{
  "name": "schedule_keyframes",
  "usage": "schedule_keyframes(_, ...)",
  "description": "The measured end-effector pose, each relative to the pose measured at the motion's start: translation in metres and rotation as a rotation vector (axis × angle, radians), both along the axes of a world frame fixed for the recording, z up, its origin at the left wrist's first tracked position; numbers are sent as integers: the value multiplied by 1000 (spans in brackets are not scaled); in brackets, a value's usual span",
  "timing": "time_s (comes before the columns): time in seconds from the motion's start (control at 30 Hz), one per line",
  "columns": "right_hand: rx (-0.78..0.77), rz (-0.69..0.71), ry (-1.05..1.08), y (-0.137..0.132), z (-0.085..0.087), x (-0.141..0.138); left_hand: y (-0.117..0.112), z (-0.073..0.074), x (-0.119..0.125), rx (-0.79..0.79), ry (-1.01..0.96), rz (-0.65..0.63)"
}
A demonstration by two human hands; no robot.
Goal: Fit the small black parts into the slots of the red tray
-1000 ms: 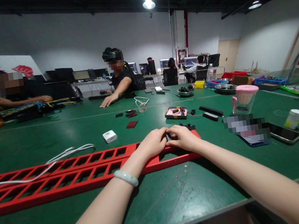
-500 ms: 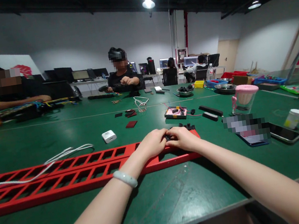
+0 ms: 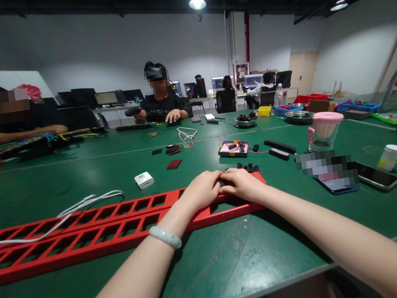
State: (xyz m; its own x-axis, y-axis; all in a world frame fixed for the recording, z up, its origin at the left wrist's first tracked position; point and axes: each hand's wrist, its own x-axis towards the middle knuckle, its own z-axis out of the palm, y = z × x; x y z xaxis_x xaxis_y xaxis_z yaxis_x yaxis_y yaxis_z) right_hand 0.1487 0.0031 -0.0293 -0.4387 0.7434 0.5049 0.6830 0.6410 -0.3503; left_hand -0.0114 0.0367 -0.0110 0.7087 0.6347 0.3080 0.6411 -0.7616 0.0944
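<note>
A long red slotted frame (image 3: 122,235) lies across the green table, made of two ladder-like rails side by side. Over its right end my left hand (image 3: 204,188) and my right hand (image 3: 239,183) meet, fingers curled and fingertips close together. Between them shows a small black part (image 3: 223,183), mostly hidden by my fingers, so its kind cannot be made out. Just behind my right hand, more black pieces (image 3: 249,167) sit at the end of the frame. A pale bangle (image 3: 165,237) circles my left wrist.
A white cable (image 3: 90,202) drapes over the frame, near a white charger (image 3: 144,180). Beyond are a tray with wires (image 3: 233,149) and dark red pieces (image 3: 174,164). To the right stand a pink-lidded cup (image 3: 325,131), phones (image 3: 377,175) and a small bottle (image 3: 391,158). Co-workers sit opposite.
My hands stay in nearly the same place on the black part. Across the table, a co-worker's raised hand has lowered to the tabletop.
</note>
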Motion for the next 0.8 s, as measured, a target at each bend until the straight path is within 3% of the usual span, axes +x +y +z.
schedule_keyframes(0.8,-46,-25,-9,-5,4,0,-3,1,2,-1,3,22)
